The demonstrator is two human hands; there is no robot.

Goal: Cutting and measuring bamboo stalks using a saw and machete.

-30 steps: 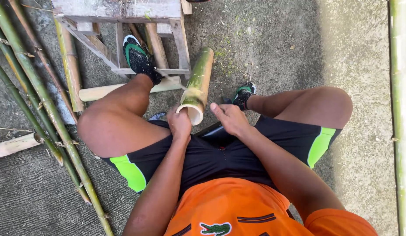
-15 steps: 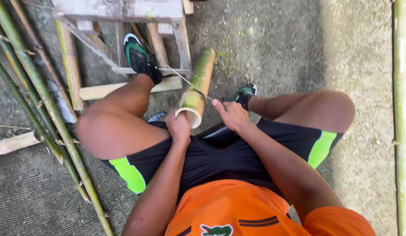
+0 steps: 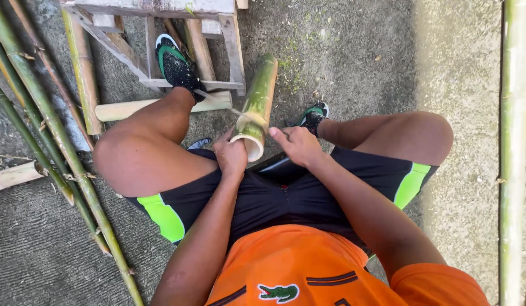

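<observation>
A short green bamboo section [image 3: 262,93] slants up from the ground between my knees, its cut hollow end [image 3: 249,146] toward me. My left hand [image 3: 231,156] is closed around that near end from the left. My right hand [image 3: 297,144] sits just right of the rim, fingers curled, one fingertip touching the rim. A thin pale sliver [image 3: 217,102] runs from the bamboo's side off to the left, and a pale band crosses the bamboo just above the rim. Whether my right hand pinches anything is hidden.
A rough wooden frame [image 3: 229,45] stands ahead, with my left shoe [image 3: 175,65] on its rail. A pale peeled bamboo piece [image 3: 132,107] lies beside it. Long green bamboo poles [image 3: 53,130] lie on the left, and another pole [image 3: 512,141] runs along the right. The ground is concrete.
The bamboo's far end has swung slightly, and a thin sliver now stands off its left side. My right hand has closed in against the rim. My left hand keeps its grip.
</observation>
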